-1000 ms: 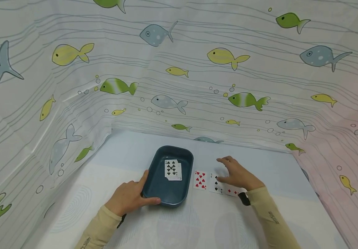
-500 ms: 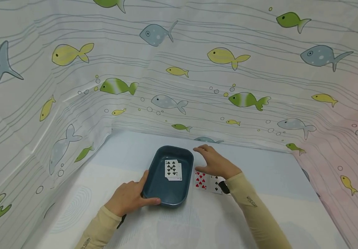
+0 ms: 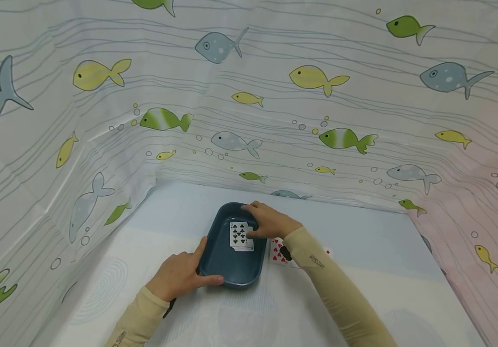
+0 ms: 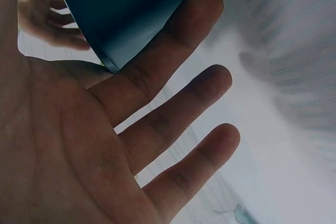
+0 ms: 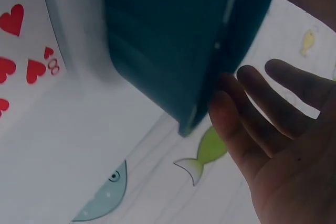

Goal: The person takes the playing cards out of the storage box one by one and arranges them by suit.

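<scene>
My left hand rests at the left side of a dark blue tray, thumb along its near corner. In the left wrist view, three fingers of this hand stretch out straight and apart beside the tray. A small pile of playing cards, a club card on top, lies inside the tray. My right hand reaches over the tray's right rim, thumb near the pile, fingers spread and holding nothing visible. Under the right wrist lies a heart card, also seen in the right wrist view as a heart card.
More cards lie right of the heart card, mostly hidden by the right sleeve; a diamond card's corner peeks out beyond it. A fish-patterned sheet rises behind and at both sides of the pale tabletop.
My right hand has moved left from above the row of cards to over the tray's right rim and the pile. The left hand and the tray have stayed in place.
</scene>
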`<state>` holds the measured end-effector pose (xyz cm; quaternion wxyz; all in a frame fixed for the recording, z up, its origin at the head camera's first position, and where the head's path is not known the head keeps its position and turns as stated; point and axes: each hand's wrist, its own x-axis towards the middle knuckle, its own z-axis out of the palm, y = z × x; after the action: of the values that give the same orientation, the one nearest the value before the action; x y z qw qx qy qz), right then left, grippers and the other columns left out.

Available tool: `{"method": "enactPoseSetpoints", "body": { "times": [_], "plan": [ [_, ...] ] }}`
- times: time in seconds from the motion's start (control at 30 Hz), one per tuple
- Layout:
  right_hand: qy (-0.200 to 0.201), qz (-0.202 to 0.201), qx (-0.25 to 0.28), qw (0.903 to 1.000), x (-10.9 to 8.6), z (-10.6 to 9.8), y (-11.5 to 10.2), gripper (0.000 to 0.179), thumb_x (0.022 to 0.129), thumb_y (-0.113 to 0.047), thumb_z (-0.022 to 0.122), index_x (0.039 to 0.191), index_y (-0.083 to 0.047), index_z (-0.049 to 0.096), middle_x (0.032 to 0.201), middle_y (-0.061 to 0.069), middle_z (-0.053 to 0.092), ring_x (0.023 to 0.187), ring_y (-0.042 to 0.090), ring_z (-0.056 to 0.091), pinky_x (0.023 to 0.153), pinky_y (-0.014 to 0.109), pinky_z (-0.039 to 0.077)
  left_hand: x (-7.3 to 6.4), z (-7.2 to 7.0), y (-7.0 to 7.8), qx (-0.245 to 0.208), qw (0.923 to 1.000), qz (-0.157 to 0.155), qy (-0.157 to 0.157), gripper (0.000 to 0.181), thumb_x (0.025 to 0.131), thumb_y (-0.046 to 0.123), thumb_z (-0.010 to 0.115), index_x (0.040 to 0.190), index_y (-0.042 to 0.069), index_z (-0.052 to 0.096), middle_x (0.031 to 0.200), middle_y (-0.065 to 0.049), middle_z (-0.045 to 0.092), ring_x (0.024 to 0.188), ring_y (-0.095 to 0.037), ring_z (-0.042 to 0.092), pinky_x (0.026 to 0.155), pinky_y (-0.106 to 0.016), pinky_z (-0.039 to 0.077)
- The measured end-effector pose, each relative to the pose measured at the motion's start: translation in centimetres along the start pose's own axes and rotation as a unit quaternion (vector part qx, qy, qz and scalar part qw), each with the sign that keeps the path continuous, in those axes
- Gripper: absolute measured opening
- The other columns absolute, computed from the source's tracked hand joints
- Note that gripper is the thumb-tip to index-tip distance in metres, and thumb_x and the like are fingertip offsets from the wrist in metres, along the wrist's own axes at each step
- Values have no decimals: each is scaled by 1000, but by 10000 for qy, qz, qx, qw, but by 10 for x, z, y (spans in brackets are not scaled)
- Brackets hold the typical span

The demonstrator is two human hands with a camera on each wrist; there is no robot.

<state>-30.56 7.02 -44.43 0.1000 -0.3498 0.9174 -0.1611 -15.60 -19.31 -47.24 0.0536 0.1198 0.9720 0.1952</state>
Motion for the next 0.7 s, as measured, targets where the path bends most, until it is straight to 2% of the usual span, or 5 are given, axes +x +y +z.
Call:
{"method": "enactPoseSetpoints", "body": {
  "times": [0.13,0.33,0.7],
  "plan": [
    [-216,120,68,9997,11,11,0,89,84,-36,84,158,-16,37,153,11,43,136,24,46,109,43,40,-1,-1,0,-5,10000,10,10,128,71,84,67,159,0,28,83,-14,68,65,-17,55,65,-42,49],
    [-389,108,-163,9991,23,25,-1,92,81,-38,86,156,-16,40,150,8,45,134,21,48,108,40,41,-1,-1,0,4,10000,23,31,127,71,84,66,159,0,28,81,-13,67,65,-17,57,65,-42,50],
    [-632,291,-422,9967,30,40,-4,90,81,-40,86,156,-18,41,149,5,45,132,20,46,105,39,43,0,2,-2,36,10000,13,31,127,71,85,65,159,0,28,82,-14,68,64,-17,56,63,-41,49]
  ]
}}
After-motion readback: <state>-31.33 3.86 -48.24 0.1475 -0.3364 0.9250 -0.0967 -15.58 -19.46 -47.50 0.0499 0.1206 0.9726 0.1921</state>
